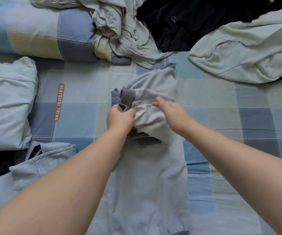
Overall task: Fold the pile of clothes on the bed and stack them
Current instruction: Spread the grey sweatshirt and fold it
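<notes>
a: middle of the blue checked bed sheet [238, 116]: pale grey long-sleeved sweatshirt [147, 184], body flat toward the viewer, upper part bunched.
b: hands?
a: left hand [120, 117] clenched round its dark grey ribbed cuff [127, 99]. right hand [169, 107] loose, fingers stretched over the bunched cloth; contact unclear.
b: other clothes?
a: crumpled black garment [187, 22], pale green garment [247, 53] and wrinkled grey-green garment [119, 31] along the far side. folded pale blue pieces [6, 102] at left.
</notes>
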Demonstrator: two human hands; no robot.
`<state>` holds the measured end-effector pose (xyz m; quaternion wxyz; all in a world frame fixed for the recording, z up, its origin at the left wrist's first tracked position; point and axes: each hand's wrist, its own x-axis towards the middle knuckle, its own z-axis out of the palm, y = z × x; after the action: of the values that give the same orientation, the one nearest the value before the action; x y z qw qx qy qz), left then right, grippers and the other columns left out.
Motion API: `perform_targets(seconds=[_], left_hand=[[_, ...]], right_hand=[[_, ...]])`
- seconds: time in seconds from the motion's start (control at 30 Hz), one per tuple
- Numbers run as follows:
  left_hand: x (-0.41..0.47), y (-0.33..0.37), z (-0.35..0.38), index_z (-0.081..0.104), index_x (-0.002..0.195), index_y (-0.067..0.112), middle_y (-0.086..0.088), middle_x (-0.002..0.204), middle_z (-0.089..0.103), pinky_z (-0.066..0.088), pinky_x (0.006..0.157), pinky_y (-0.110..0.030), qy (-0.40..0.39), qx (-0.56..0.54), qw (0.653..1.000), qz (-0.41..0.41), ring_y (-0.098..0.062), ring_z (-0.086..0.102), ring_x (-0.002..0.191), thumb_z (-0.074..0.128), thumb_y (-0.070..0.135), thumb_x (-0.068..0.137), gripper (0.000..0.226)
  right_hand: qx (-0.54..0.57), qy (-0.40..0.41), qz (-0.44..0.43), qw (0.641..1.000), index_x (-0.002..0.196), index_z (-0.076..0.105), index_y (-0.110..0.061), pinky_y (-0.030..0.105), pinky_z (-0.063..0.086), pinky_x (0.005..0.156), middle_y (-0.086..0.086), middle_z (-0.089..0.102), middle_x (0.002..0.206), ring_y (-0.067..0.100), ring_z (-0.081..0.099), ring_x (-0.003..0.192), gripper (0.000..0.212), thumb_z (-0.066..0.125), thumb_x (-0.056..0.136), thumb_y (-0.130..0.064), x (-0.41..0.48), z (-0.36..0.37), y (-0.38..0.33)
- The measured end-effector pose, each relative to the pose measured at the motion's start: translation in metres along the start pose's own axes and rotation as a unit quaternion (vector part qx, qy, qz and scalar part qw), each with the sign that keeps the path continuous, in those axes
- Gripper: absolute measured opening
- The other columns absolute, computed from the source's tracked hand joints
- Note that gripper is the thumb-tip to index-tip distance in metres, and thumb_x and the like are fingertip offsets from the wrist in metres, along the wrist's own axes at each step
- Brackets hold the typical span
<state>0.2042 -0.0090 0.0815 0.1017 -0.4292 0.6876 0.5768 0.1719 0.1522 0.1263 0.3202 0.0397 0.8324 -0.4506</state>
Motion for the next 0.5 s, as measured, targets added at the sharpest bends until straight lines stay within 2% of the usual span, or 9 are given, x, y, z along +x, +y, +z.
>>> perform_targets(seconds=[0.07, 0.1, 0.13, 0.2, 0.23, 0.3, 0.37, 0.43, 0.5], left_hand=[[0.02, -0.019, -0.019, 0.057, 0.112, 0.015, -0.009, 0.115, 0.068, 0.05, 0.094, -0.041, 0.038, 0.115, 0.992, -0.041, -0.03, 0.063, 0.108, 0.076, 0.033, 0.077, 0.043], [0.026, -0.026, -0.025, 0.052, 0.124, 0.019, -0.008, 0.128, 0.062, 0.046, 0.1, -0.042, 0.06, 0.179, 0.981, -0.044, -0.031, 0.056, 0.119, 0.074, 0.035, 0.081, 0.051], [0.028, -0.032, -0.029, 0.047, 0.134, 0.022, -0.007, 0.138, 0.054, 0.04, 0.106, -0.044, 0.09, 0.245, 0.965, -0.013, -0.032, 0.047, 0.129, 0.07, 0.037, 0.084, 0.057], [0.029, -0.04, -0.027, 0.045, 0.142, 0.023, -0.005, 0.152, 0.041, 0.03, 0.112, -0.047, 0.13, 0.323, 0.926, 0.144, -0.031, 0.032, 0.141, 0.062, 0.038, 0.09, 0.056], [0.029, -0.044, -0.022, 0.045, 0.144, 0.025, -0.003, 0.157, 0.037, 0.026, 0.114, -0.048, 0.116, 0.347, 0.901, 0.234, -0.03, 0.027, 0.145, 0.058, 0.037, 0.093, 0.054], [0.034, -0.053, -0.006, 0.04, 0.149, 0.033, 0.002, 0.165, 0.024, 0.02, 0.119, -0.053, 0.037, 0.418, 0.839, 0.346, -0.029, 0.016, 0.152, 0.048, 0.043, 0.098, 0.053], [0.047, -0.066, 0.01, 0.028, 0.155, 0.042, 0.005, 0.169, 0.006, 0.01, 0.121, -0.06, -0.041, 0.489, 0.8, 0.346, -0.03, 0.001, 0.155, 0.036, 0.052, 0.101, 0.055], [0.066, -0.083, 0.021, 0.019, 0.156, 0.047, 0.009, 0.169, -0.009, 0.004, 0.119, -0.065, -0.076, 0.517, 0.801, 0.293, -0.03, -0.011, 0.154, 0.03, 0.058, 0.101, 0.057], [0.083, -0.105, 0.027, 0.017, 0.155, 0.05, 0.008, 0.168, -0.012, 0.005, 0.117, -0.07, -0.066, 0.521, 0.799, 0.294, -0.03, -0.014, 0.154, 0.03, 0.06, 0.1, 0.057]], right_hand=[[-0.16, 0.043, -0.057, 0.985, 0.14, 0.056, -0.016, 0.035, 0.029, 0.116, 0.003, 0.05, 0.15, 0.02, 0.04, 0.141, 0.043, 0.048, 0.103, -0.037, 0.014, 0.012, 0.015], [-0.223, 0.052, -0.068, 0.971, 0.147, 0.047, -0.023, 0.04, 0.023, 0.12, 0.003, 0.038, 0.158, 0.021, 0.028, 0.148, 0.047, 0.049, 0.102, -0.036, 0.021, 0.018, 0.024], [-0.281, 0.05, -0.07, 0.956, 0.152, 0.038, -0.03, 0.045, 0.017, 0.122, 0.001, 0.024, 0.164, 0.023, 0.016, 0.152, 0.052, 0.047, 0.102, -0.038, 0.026, 0.024, 0.032], [-0.377, 0.041, -0.074, 0.922, 0.157, 0.022, -0.038, 0.051, 0.007, 0.123, -0.003, 0.002, 0.169, 0.027, -0.002, 0.154, 0.06, 0.043, 0.101, -0.047, 0.035, 0.038, 0.051], [-0.409, 0.041, -0.083, 0.908, 0.158, 0.016, -0.04, 0.054, 0.003, 0.122, -0.004, -0.004, 0.169, 0.029, -0.006, 0.154, 0.062, 0.04, 0.101, -0.051, 0.039, 0.044, 0.06], [-0.447, 0.044, -0.088, 0.889, 0.158, 0.01, -0.042, 0.057, -0.001, 0.12, -0.005, -0.01, 0.168, 0.03, -0.01, 0.154, 0.065, 0.033, 0.1, -0.059, 0.049, 0.054, 0.08], [-0.465, 0.044, -0.077, 0.881, 0.158, 0.005, -0.041, 0.058, -0.002, 0.12, -0.006, -0.012, 0.168, 0.029, -0.01, 0.154, 0.069, 0.023, 0.096, -0.065, 0.062, 0.059, 0.103], [-0.488, 0.05, -0.075, 0.868, 0.159, 0.006, -0.039, 0.057, -0.002, 0.12, -0.004, -0.006, 0.169, 0.029, -0.004, 0.155, 0.074, 0.016, 0.092, -0.067, 0.073, 0.063, 0.13], [-0.5, 0.066, -0.103, 0.857, 0.159, 0.014, -0.034, 0.057, 0.003, 0.122, 0.002, 0.007, 0.169, 0.032, 0.01, 0.154, 0.074, 0.019, 0.093, -0.066, 0.082, 0.068, 0.154]])
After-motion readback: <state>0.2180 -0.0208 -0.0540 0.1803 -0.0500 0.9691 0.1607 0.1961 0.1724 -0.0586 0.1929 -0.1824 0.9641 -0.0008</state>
